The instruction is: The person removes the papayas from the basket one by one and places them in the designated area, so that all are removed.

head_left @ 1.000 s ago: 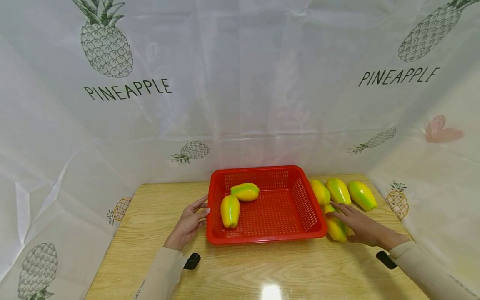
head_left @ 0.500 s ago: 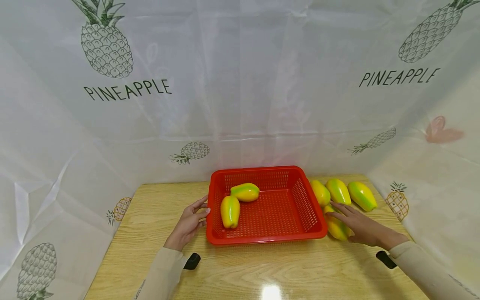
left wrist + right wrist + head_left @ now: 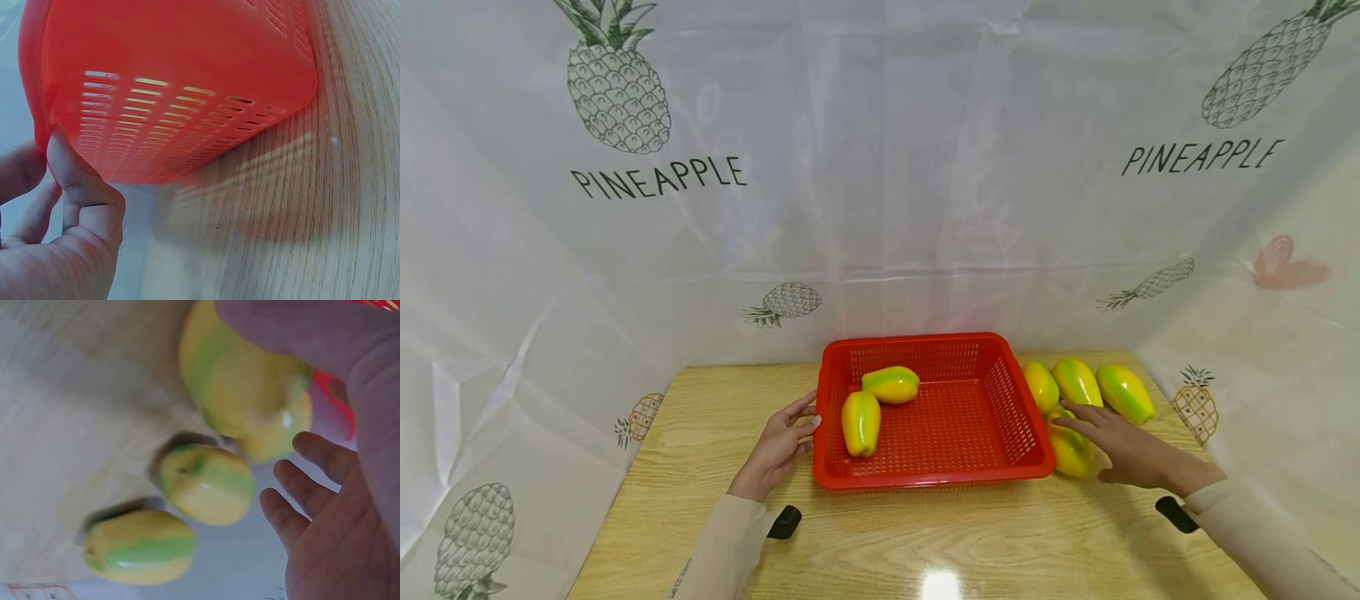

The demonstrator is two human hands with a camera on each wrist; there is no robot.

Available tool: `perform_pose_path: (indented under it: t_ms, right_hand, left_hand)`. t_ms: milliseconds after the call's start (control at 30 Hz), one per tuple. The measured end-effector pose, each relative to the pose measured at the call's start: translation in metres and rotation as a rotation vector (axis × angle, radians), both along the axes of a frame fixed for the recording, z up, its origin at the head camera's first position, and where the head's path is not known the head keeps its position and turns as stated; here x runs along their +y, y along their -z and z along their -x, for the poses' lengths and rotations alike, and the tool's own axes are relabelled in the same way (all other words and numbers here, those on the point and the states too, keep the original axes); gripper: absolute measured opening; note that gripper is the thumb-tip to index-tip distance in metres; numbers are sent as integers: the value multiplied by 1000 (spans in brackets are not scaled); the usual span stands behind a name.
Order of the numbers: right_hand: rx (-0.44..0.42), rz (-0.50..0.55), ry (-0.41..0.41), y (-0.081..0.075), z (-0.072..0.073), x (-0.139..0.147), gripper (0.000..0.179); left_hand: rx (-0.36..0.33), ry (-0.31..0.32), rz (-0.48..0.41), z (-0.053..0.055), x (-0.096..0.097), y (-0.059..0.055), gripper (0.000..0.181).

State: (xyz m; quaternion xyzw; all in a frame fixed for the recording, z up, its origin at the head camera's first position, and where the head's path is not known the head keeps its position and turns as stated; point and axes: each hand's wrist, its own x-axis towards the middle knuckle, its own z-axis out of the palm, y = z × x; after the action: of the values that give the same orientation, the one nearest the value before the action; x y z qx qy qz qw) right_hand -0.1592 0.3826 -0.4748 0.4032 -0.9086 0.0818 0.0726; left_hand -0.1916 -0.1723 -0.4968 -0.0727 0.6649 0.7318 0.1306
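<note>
A red plastic basket [image 3: 936, 425] stands in the middle of the table, with two yellow-green papayas inside: one papaya [image 3: 861, 423] near its left wall, another papaya [image 3: 891, 384] behind. My left hand [image 3: 781, 442] pinches the basket's left rim, thumb and fingers on either side of it in the left wrist view. At the basket's right side, my right hand [image 3: 1131, 450] hovers with spread fingers over the nearest loose papaya [image 3: 1072, 446], partly covering it. In the right wrist view this papaya [image 3: 231, 378] lies under the thumb side, outside any grip.
Behind the right hand lie three more papayas: one [image 3: 1040, 386] against the basket, one in the middle [image 3: 1077, 382] and one farther right [image 3: 1124, 392]. A pineapple-print sheet [image 3: 917, 208] walls off the back and sides of the wooden table [image 3: 865, 542].
My right hand has shifted slightly right and its fingers have spread. The nearest loose papaya has moved a little. My left hand and the basket have stayed in place.
</note>
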Motion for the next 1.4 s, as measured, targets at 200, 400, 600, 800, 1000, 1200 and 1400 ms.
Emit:
perform_pose_path:
  t_ms: [200, 400, 600, 800, 1000, 1200, 1400]
  right_hand:
    - [-4, -28, 21, -36, 8, -17, 104]
    - [84, -13, -38, -72, 22, -40, 98]
    - [113, -28, -84, -91, 40, -72, 88]
    - [60, -70, -105, -98, 52, -111, 77]
    - [36, -158, -147, -95, 66, -145, 79]
    - [-16, -197, -171, -93, 76, -172, 83]
    - [-16, -268, -191, -87, 87, -199, 79]
  left_hand:
    - [2, 2, -5, 1, -1, -1, 58]
    - [0, 8, 5, 1, -1, -1, 58]
    - [8, 4, 4, 0, -1, -1, 58]
    - [7, 3, -4, -1, 0, -3, 58]
    - [16, 8, -12, -2, 0, -2, 57]
    - [9, 13, -15, -1, 0, -1, 58]
    - [8, 13, -14, -1, 0, -1, 58]
